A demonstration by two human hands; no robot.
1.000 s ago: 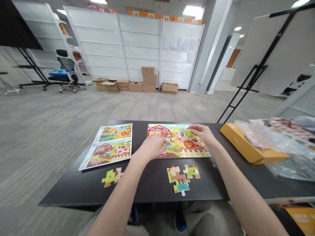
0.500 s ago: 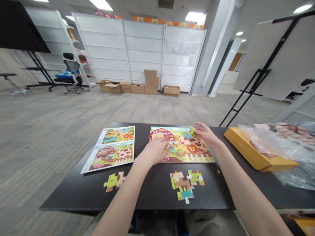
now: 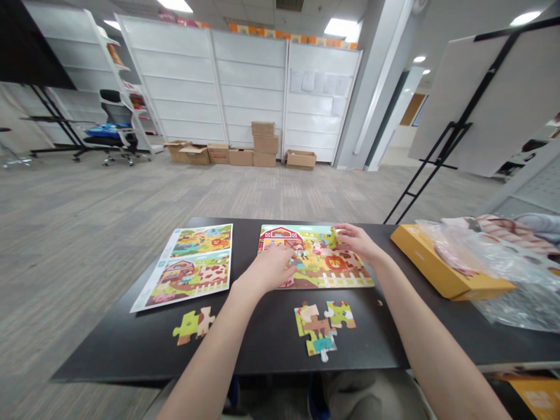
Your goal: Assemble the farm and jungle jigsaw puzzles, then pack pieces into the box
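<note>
A farm-scene jigsaw puzzle (image 3: 350, 279) with a red barn, a cow and a lion lies on the black table. My left hand (image 3: 272, 267) rests on its left part, fingers spread and holding nothing visible. At the upper right of the puzzle, my right hand (image 3: 356, 242) pinches a green puzzle piece (image 3: 333, 238), tilted up on edge just above the picture. In front of the puzzle lies a cluster of loose puzzle pieces (image 3: 321, 328). Two more pieces (image 3: 189, 326), a green one and a cream-and-brown one, sit together beside my left forearm.
A printed reference sheet (image 3: 151, 291) with two pictures lies left of the puzzle. To the right stands a yellow box (image 3: 455, 280) under clear plastic wrapping (image 3: 503, 262). The table's near edge (image 3: 341, 371) runs close to my lap. A whiteboard stand (image 3: 431, 166) rises behind the table.
The green piece in my right hand has turned from lying flatter to standing more on edge. My left hand stays on the puzzle. The whole view has shifted slightly.
</note>
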